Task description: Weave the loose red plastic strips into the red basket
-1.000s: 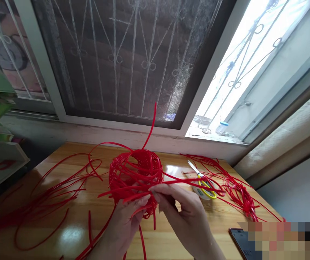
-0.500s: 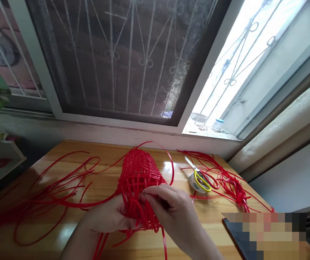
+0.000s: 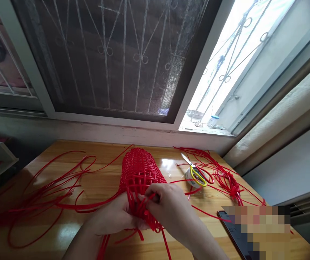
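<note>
A red woven basket (image 3: 141, 168) of plastic strips lies on the wooden table, its open, loose-stranded end toward me. My left hand (image 3: 117, 216) wraps round the near left side of the basket, its fingers partly hidden by the strips. Thumb and fingers of my right hand (image 3: 168, 206) pinch a red strip at the near end, close to my left fingertips. Loose strands hang below both hands, and one strip runs out to the right from behind my right hand.
Long red strips (image 3: 60, 180) spread over the left of the table (image 3: 90, 249). At the right, scissors (image 3: 195, 173) rest on a small white tub (image 3: 189, 177), beside a red strip bundle (image 3: 230, 184). A dark phone (image 3: 233, 231) lies front right. A window stands behind.
The strip that arched above the basket has come down and now stretches out to the right of my right hand. The whole view has shifted slightly. Both hands stay at the basket's near end.
</note>
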`<act>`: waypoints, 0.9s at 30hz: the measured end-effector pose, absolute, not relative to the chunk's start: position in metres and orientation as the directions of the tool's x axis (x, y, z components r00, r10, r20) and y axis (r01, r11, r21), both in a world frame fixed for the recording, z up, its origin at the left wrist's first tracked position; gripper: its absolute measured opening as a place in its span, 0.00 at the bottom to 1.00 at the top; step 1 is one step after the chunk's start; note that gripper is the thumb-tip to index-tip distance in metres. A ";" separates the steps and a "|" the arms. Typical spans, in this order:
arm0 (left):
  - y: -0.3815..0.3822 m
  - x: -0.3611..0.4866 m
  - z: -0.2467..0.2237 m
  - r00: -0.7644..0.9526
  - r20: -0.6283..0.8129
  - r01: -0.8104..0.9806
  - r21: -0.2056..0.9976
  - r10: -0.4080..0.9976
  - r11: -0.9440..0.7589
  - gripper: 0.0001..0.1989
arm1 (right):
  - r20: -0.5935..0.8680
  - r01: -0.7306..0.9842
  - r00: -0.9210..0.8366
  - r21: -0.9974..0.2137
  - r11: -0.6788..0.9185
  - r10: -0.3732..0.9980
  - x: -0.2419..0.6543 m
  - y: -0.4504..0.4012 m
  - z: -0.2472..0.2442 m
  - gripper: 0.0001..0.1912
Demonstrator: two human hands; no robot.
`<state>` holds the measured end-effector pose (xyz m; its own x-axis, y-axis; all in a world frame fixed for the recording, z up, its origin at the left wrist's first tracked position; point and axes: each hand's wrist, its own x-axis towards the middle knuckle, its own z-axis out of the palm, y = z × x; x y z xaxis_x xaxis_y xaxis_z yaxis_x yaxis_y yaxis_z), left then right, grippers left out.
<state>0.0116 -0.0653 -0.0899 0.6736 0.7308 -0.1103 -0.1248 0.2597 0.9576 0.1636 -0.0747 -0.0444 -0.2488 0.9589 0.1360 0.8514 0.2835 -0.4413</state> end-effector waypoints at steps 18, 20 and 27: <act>-0.064 0.003 -0.092 0.473 -0.132 -0.449 0.814 0.871 0.367 0.22 | 0.094 0.275 -0.047 -0.956 0.103 0.995 0.160 -0.041 -0.040 0.14; -0.064 0.003 -0.090 0.429 -0.160 -0.471 0.800 0.889 0.371 0.21 | 0.062 0.204 -0.047 -0.976 0.071 0.997 0.159 -0.036 -0.036 0.15; -0.059 0.006 -0.085 0.427 -0.116 -0.504 0.793 0.897 0.342 0.19 | -0.003 0.408 -0.204 -0.909 0.083 0.979 0.157 -0.040 -0.024 0.14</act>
<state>0.0060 -0.0595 -0.0846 0.4272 0.8967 -0.1156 -0.5039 0.3423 0.7931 0.1571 -0.0404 -0.0237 -0.2044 0.9789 -0.0026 0.4081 0.0828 -0.9092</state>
